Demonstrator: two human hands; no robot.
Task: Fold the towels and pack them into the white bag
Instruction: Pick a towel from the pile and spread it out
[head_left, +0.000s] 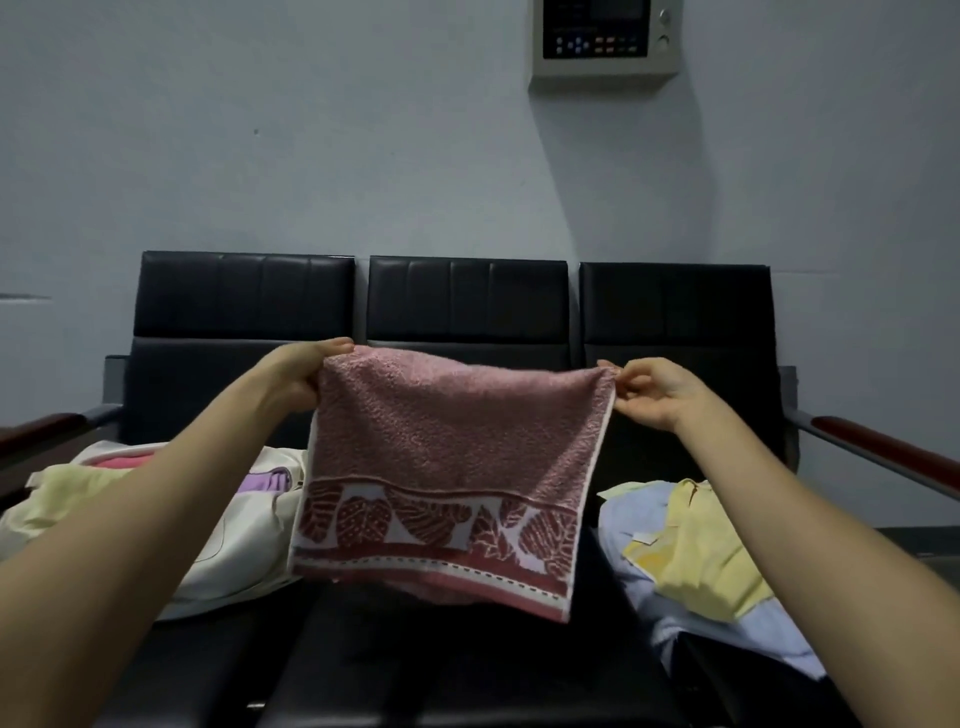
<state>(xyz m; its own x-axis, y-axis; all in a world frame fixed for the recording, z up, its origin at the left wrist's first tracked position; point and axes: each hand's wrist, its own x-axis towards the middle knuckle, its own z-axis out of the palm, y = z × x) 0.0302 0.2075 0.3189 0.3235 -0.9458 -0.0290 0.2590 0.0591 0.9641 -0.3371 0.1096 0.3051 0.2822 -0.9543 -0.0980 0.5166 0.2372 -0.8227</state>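
My left hand (297, 375) and right hand (655, 392) each pinch a top corner of the pink towel (447, 467), which hangs between them above the black bench (467, 670), leaf border at the bottom. No writing is readable. Both arms reach forward. The white bag (234, 540) lies left; more towels (696, 561) lie right.

2 hands: left hand (296, 376), right hand (654, 395). 1 pink towel (452, 441) pinched between them. 1 white bag (244, 540). 3 cloths at the bag: 1 pale yellow cloth (67, 493), 1 bright pink cloth (122, 461), 1 purple cloth (270, 480). 2 in the right pile: 1 blue towel (623, 512), 1 yellow towel (701, 545); any underneath, can't tell. 3 black seat backs (467, 299). 2 armrests (883, 452). 1 wall panel (605, 36).
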